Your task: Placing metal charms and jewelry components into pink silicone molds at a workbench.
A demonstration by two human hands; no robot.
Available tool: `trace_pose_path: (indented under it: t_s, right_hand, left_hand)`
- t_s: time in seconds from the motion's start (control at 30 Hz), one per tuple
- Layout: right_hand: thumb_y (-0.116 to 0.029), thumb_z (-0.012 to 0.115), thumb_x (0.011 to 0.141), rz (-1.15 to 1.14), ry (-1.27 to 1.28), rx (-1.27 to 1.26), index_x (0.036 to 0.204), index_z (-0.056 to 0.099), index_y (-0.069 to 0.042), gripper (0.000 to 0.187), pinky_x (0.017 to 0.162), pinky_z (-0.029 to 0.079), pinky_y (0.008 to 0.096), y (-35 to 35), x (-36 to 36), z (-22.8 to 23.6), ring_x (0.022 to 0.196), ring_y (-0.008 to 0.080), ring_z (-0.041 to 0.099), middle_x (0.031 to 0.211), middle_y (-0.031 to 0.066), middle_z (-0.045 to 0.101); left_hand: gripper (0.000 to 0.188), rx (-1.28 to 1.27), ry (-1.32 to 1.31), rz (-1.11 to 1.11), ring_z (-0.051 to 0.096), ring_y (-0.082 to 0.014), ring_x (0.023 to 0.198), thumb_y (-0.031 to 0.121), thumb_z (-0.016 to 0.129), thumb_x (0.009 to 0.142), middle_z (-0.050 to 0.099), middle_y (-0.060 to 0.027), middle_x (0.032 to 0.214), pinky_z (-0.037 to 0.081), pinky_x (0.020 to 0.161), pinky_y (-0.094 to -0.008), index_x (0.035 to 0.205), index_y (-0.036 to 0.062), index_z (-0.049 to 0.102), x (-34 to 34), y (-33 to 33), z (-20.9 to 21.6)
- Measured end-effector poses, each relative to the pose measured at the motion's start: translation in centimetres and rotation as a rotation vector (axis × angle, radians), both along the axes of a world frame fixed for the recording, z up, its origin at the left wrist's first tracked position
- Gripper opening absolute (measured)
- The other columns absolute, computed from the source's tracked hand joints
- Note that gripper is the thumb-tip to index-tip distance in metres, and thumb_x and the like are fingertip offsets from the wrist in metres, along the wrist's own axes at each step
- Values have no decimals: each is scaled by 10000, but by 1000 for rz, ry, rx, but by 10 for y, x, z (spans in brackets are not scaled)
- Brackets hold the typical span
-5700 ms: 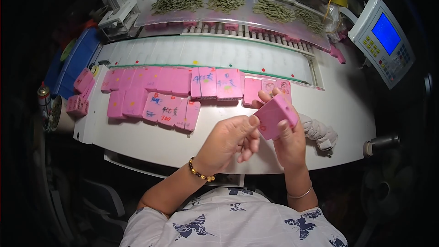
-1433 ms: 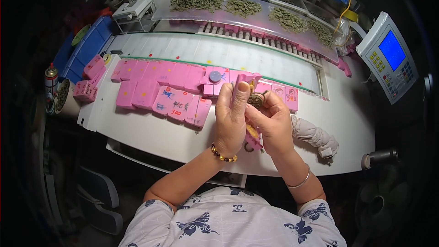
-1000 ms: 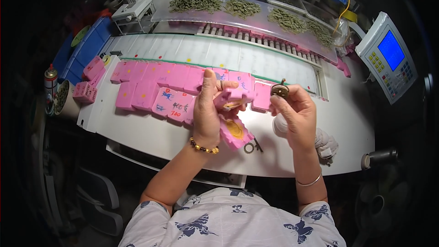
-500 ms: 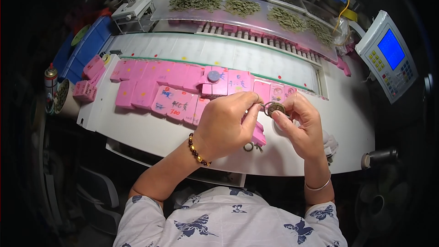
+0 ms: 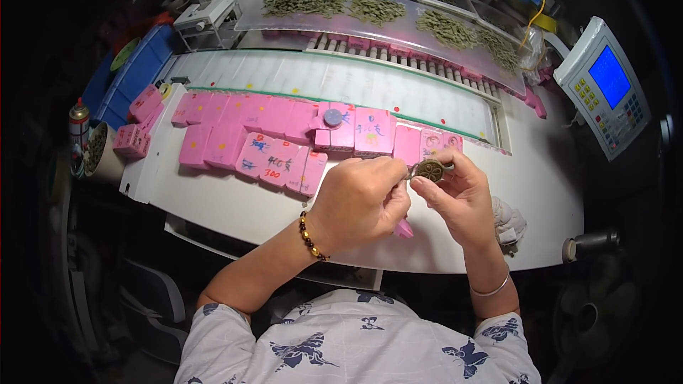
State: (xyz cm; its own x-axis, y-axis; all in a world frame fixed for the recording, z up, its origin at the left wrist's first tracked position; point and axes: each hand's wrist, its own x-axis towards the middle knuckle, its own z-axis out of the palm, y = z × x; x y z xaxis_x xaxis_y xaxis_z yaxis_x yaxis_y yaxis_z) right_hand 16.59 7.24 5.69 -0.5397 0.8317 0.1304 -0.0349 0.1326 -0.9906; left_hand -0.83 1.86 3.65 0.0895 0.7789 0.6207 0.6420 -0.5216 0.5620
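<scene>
Above the white table, my right hand (image 5: 464, 203) pinches a round bronze-coloured openwork medallion (image 5: 429, 170) between thumb and fingers. My left hand (image 5: 363, 195) is closed right beside it, with thumb and forefinger pressed together at the medallion's left edge. A small dark metal bit (image 5: 410, 173) shows at those fingertips; its kind is too small to make out. The tip of a pink foam block (image 5: 403, 229) peeks out below my left hand, the rest of it hidden. Beyond my hands lie rows of pink foam blocks (image 5: 274, 160), one with a grey round disc (image 5: 332, 119) on top.
A white conveyor belt (image 5: 284, 75) with coloured dots runs behind the blocks. Farther back, a clear shelf (image 5: 341, 18) carries heaps of small greenish metal pieces. A keypad display (image 5: 605, 85) stands at right, a crumpled cloth (image 5: 508, 222) near my right wrist, a spray can (image 5: 79, 122) at far left.
Both hands have shifted slightly toward me, and the medallion's face is turned more into view. The small ring on the table is now hidden behind my left hand. The belt's dots have moved.
</scene>
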Motion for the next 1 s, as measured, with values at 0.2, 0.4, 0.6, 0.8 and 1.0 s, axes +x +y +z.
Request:
trace_pose_path:
  t_s: [0.2,0.4,0.6,0.8,1.0]
  right_hand:
    - [55,700,789,-61,-168,625,924,618,-5,169,550,471,227,2,-4,-1,689,117,592,822,64,647]
    - [91,731,719,-65,-128,889,908,644,-12,232,548,466,262,10,1,5,686,179,599,846,78,652]
    - [81,692,772,-34,-166,725,932,664,-3,182,591,487,234,20,3,-5,746,150,621,870,74,664]
    - [-9,668,858,101,-181,126,987,666,0,129,616,500,207,13,-3,-7,799,68,615,897,24,667]
    - [-61,705,837,196,-28,-211,1157,594,-25,341,614,473,185,17,-12,-12,870,65,599,991,21,650]
  left_hand:
    - [155,-548,-542,-157,560,-105,605,67,471,899,570,-51,658,457,570,-305,763,11,520,0,-4,5]
    - [270,-790,-904,-288,581,-125,684,143,439,957,587,-67,685,480,658,-275,744,-3,518,-21,7,-15]
    - [215,-748,-586,-122,604,-98,762,163,513,962,654,-78,864,504,700,-261,921,-30,599,-15,-2,2]
    - [159,-658,-528,-231,629,-90,789,99,542,944,656,-68,837,548,680,-253,981,-42,606,-21,-8,2]
    - [169,-773,-710,-259,621,-89,746,112,531,951,650,-64,788,515,693,-241,920,-28,620,-42,-10,0]
